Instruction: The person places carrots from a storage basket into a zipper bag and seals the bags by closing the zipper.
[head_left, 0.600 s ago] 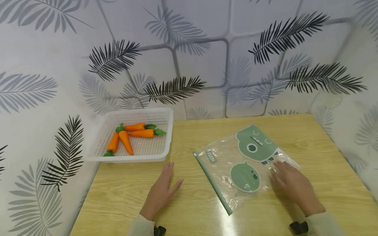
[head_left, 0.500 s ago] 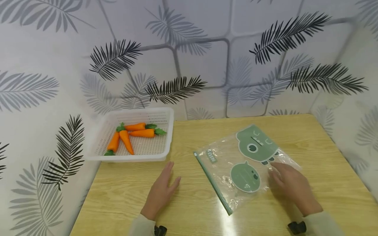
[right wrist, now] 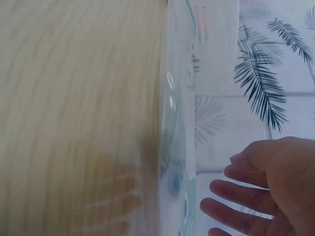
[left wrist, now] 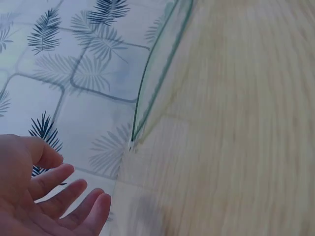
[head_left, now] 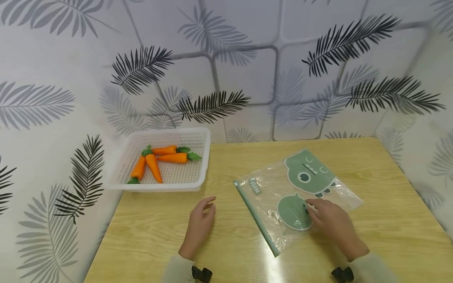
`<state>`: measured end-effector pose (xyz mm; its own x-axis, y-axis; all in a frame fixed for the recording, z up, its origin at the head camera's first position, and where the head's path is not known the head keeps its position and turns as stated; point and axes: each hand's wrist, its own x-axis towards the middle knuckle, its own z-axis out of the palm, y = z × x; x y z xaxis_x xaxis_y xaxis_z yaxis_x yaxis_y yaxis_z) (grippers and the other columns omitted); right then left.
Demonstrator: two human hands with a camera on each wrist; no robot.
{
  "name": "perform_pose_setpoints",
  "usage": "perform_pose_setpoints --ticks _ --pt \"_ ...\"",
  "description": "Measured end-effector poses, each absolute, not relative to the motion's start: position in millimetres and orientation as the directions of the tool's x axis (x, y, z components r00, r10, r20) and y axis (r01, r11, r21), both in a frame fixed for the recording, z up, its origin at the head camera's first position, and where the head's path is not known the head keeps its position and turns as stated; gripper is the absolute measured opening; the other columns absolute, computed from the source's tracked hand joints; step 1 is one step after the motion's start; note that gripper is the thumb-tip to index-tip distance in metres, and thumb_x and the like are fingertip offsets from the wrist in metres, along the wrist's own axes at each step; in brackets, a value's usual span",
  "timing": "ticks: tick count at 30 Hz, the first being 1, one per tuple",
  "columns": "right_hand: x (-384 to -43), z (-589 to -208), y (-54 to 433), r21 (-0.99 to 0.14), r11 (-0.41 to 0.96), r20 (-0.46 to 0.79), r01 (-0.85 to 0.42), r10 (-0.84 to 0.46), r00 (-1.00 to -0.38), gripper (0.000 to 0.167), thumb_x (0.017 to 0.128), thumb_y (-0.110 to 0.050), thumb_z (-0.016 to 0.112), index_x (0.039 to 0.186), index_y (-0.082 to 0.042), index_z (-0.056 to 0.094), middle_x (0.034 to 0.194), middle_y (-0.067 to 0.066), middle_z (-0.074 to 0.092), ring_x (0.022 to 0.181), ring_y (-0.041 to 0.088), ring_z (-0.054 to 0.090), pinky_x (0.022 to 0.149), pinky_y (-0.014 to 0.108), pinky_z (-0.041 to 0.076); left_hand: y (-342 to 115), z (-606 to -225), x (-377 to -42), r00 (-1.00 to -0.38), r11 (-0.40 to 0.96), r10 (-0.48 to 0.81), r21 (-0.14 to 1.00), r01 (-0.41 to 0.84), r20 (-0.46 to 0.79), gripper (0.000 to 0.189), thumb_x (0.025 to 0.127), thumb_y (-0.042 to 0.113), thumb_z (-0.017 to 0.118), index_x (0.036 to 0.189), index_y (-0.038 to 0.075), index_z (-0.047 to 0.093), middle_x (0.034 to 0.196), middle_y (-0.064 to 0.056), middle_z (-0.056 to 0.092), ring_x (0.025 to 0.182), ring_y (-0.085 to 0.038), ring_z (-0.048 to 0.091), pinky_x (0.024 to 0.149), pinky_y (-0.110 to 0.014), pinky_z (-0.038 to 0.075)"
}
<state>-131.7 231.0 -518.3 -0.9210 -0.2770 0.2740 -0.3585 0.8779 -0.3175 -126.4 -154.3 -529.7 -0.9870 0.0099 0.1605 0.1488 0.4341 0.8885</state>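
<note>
A clear zip bag (head_left: 263, 196) with green cartoon creatures printed on it and a green zip edge lies flat on the wooden table. My right hand (head_left: 332, 224) is over the bag's right side, by the round green print; in the right wrist view its fingers (right wrist: 236, 194) are loosely bent and hold nothing, with a gap to the bag. To the left of the zip edge, my left hand (head_left: 199, 228) hovers above the table, thumb and fingers loosely curved around nothing. In the left wrist view the zip edge (left wrist: 162, 73) is well apart from its fingertips (left wrist: 101, 201).
A white mesh basket (head_left: 202, 177) stands at the table's back left, holding several orange carrots (head_left: 154, 169) with green tops. Behind the wooden table (head_left: 226, 239) rises a wall covering (head_left: 244, 78) with leaf prints.
My right hand has moved left across the bag, towards the round print. My left hand has shifted slightly right and its fingers have bent more. The bag and basket have stayed put.
</note>
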Motion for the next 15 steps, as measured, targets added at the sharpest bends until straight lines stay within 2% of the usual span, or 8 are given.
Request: perform_pose_setpoints --ticks 4,8,11,15 --pt "-129 -521 216 -0.337 0.860 0.291 -0.383 -0.291 -0.911 0.024 0.087 -0.017 0.063 0.108 -0.005 0.066 0.104 0.010 0.067 0.094 0.031 0.062 0.078 0.047 0.049 -145 -530 -130 -0.992 0.368 -0.019 0.923 0.110 0.126 0.030 0.097 0.017 0.051 0.124 0.006 0.057 0.127 -0.008 0.054 0.109 -0.024 0.056 0.084 -0.039 0.050" --pt "-127 -524 202 -0.345 0.841 0.321 -0.417 -0.312 -0.894 0.023 0.085 -0.016 0.066 0.106 -0.006 0.067 0.102 0.009 0.067 0.094 0.028 0.062 0.079 0.045 0.049 -133 -510 -126 -0.997 0.325 -0.004 0.943 0.067 0.072 0.029 0.097 0.013 0.048 0.124 0.003 0.055 0.128 -0.016 0.052 0.111 -0.032 0.054 0.086 -0.045 0.048" --pt "-126 -526 193 -0.352 0.832 0.323 -0.428 -0.321 -0.890 0.023 0.085 -0.016 0.066 0.106 -0.007 0.067 0.102 0.007 0.067 0.095 0.027 0.062 0.079 0.043 0.050 -126 -510 -127 -0.999 0.324 0.011 0.945 0.040 0.039 0.030 0.097 0.013 0.047 0.125 0.004 0.055 0.129 -0.015 0.052 0.111 -0.031 0.054 0.086 -0.044 0.048" --pt "-123 -528 182 -0.364 0.827 0.314 -0.429 -0.325 -0.892 0.024 0.085 -0.017 0.065 0.107 -0.008 0.067 0.101 0.005 0.066 0.094 0.023 0.062 0.076 0.040 0.051 -121 -532 -134 -0.999 0.331 0.025 0.943 0.039 0.033 0.032 0.097 0.017 0.047 0.125 0.004 0.055 0.126 -0.013 0.054 0.108 -0.026 0.056 0.081 -0.038 0.051"
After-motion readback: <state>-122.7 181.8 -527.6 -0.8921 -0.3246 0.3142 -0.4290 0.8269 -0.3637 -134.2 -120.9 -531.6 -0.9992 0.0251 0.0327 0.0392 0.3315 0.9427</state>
